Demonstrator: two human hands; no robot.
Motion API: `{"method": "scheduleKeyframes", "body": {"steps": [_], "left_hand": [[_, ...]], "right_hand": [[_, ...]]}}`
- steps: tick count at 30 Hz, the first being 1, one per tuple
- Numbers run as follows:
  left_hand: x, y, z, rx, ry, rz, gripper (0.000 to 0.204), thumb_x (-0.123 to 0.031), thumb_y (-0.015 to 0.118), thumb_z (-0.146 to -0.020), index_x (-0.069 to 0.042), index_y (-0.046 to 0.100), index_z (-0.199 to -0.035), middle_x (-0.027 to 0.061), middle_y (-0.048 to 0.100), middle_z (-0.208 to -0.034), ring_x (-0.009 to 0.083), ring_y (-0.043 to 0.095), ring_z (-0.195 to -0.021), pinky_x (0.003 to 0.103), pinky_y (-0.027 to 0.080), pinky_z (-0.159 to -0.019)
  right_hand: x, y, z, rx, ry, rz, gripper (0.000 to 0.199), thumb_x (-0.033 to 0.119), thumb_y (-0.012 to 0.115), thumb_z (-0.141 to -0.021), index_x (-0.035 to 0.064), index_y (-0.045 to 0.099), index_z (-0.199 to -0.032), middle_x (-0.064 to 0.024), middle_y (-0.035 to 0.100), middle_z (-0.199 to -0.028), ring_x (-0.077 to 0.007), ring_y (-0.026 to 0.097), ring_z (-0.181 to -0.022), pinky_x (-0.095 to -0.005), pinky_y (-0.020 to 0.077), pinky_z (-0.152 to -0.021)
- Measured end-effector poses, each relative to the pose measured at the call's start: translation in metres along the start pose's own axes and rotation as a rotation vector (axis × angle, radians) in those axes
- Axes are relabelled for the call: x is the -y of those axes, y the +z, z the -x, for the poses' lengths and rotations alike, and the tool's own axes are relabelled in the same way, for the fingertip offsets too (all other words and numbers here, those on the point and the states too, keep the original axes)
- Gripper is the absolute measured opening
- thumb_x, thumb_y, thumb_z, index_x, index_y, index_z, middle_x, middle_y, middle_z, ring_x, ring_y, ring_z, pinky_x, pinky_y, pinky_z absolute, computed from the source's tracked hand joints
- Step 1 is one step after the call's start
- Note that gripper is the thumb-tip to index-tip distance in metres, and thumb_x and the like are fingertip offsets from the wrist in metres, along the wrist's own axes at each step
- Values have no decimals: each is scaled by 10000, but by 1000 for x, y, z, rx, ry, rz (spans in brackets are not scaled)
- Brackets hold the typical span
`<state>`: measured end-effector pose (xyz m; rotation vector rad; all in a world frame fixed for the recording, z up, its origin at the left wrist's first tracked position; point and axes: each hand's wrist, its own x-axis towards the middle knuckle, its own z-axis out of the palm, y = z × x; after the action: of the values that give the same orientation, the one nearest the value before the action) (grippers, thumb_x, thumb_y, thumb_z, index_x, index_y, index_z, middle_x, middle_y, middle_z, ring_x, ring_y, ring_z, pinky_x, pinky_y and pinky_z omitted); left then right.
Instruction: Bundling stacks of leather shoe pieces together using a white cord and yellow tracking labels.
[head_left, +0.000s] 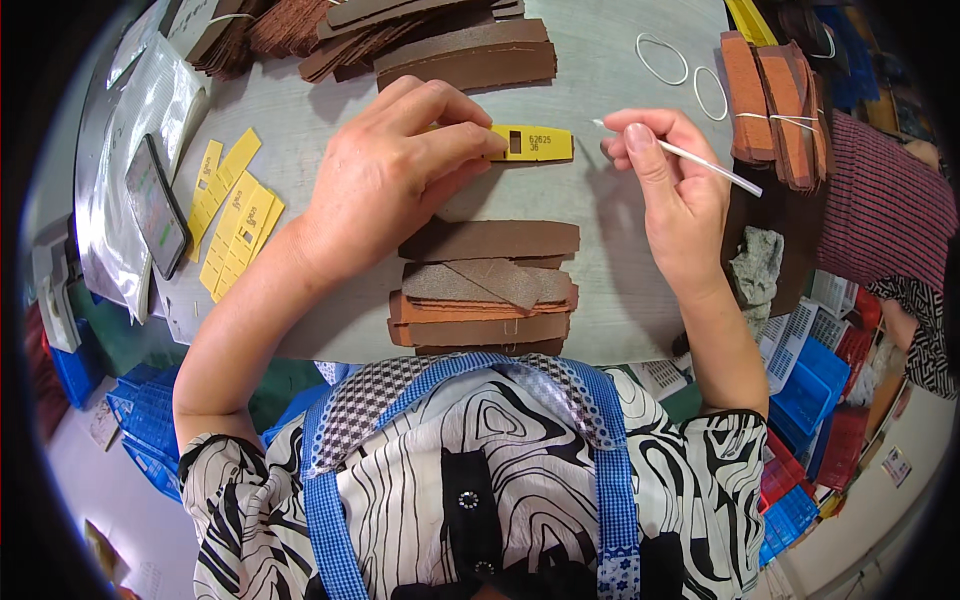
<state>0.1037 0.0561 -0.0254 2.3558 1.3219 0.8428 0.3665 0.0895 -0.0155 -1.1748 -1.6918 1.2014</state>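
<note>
On the grey table, my left hand (390, 165) pins down a yellow template strip (553, 146) with its fingertips. The strip has a small rectangular cut-out and dark printing; my hand covers its left end. A thin white pen (705, 165) is gripped between the thumb and fingers of my right hand (675, 190). Its tip points left, a little apart from the strip's right end. Nearer to me lies a pile of brown leather strips (490, 240), some with their reddish-brown side up. More brown strips (480, 60) are stacked just beyond my left hand.
Several yellow templates (240, 235) lie at left beside a phone (158, 205) and clear plastic (110, 190). White rubber bands (662, 58) and banded reddish strips (770, 115) are at far right, near a crumpled grey cloth (757, 270). Another person's striped garment (885, 200) shows beyond the right edge.
</note>
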Motion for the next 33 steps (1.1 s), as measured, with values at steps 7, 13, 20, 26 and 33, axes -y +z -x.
{"method": "scheduleKeyframes", "body": {"steps": [7, 13, 20, 26, 33], "left_hand": [[-3, 4, 2, -21, 11, -32, 225, -94, 806, -798, -124, 774, -1019, 25, 701, -1012, 239, 661, -934, 361, 552, -796], [-2, 5, -1, -23, 35, -45, 213, -109, 797, -798, -130, 773, -1009, 26, 693, -992, 247, 661, -908, 361, 553, -771], [0, 6, 1, -34, 38, -25, 187, -103, 796, -797, -107, 760, -980, 33, 691, -984, 254, 656, -895, 368, 554, -758], [-2, 1, 7, 17, 30, 53, 168, -90, 793, -800, -94, 755, -964, 39, 695, -991, 265, 660, -906, 377, 559, -769], [-25, -16, 26, 227, -36, 293, 214, -65, 809, -773, -110, 771, -979, 40, 698, -1017, 274, 665, -950, 387, 562, -804]], "right_hand": [[5, 8, -2, 55, -182, 242, 232, 179, 606, -1055, -4, 719, -967, -79, 690, -820, -172, 654, -724, -299, 511, -655], [7, 30, -16, 126, -406, 407, 157, 142, 644, -1008, 13, 684, -929, -125, 670, -844, -310, 643, -746, -385, 516, -676], [16, 35, -8, 165, -378, 537, 159, 159, 639, -1010, 21, 652, -932, -129, 651, -842, -330, 635, -766, -399, 509, -685], [22, 36, -19, 269, -85, 192, 120, 151, 623, -1018, 60, 697, -1042, -85, 688, -838, -292, 631, -754, -402, 517, -702], [-3, 35, -34, 61, -685, 717, 269, 73, 698, -863, 138, 733, -1122, 9, 707, -852, -228, 603, -912, -355, 489, -786]]}}
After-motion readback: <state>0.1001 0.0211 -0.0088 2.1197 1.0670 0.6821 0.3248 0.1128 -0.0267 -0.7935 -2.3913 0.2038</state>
